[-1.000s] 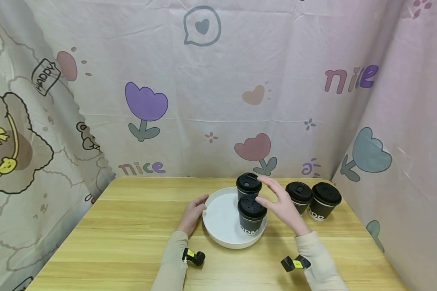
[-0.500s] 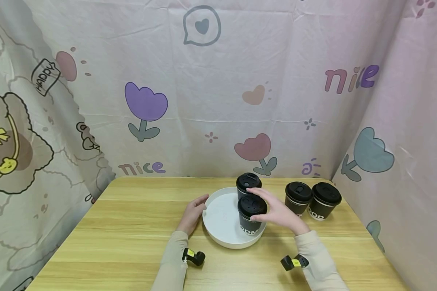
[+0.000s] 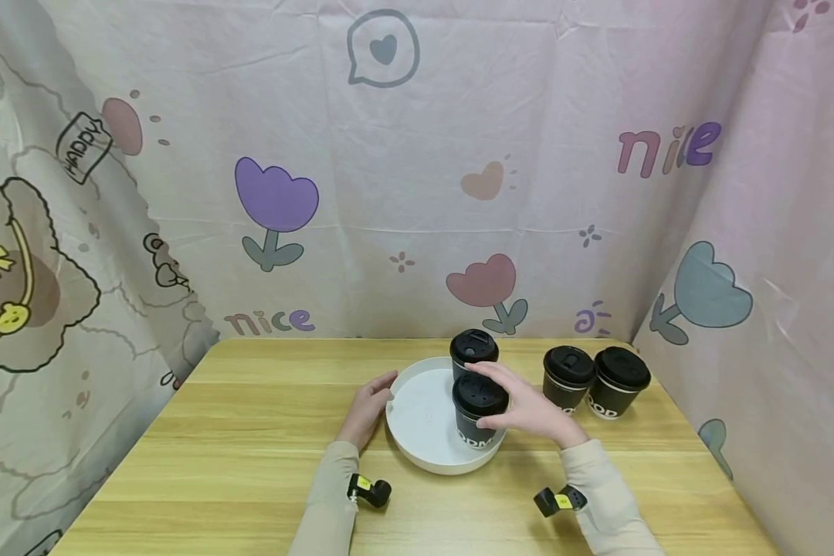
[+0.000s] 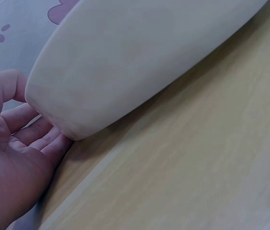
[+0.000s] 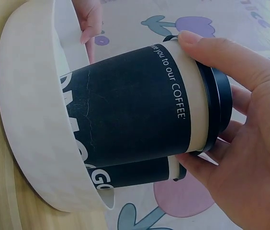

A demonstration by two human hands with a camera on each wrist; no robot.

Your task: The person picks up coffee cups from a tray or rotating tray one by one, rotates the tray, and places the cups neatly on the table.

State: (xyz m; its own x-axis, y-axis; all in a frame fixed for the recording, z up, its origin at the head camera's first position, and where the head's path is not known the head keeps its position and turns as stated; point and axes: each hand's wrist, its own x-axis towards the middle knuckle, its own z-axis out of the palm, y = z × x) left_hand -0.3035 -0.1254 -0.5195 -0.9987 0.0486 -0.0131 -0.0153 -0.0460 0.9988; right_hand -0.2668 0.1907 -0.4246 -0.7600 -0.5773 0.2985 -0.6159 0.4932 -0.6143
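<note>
A round white dish with a low wall holds two black paper coffee cups. My left hand grips the dish's left edge; in the left wrist view its thumb is at the rim and its fingers lie against the wall. My right hand holds the front coffee cup near the top, thumb on one side and fingers round the other, just under the black lid. That cup stands upright in the dish. Partly hidden behind it is the back coffee cup.
Two more black lidded cups stand side by side on the wooden table, right of the dish: a nearer-in cup and an outer cup. A printed curtain hangs behind and along both sides of the table.
My right hand has moved left and lower, from open above the front cup's right side to holding it near the lid. The left hand and the dish stay in place.
</note>
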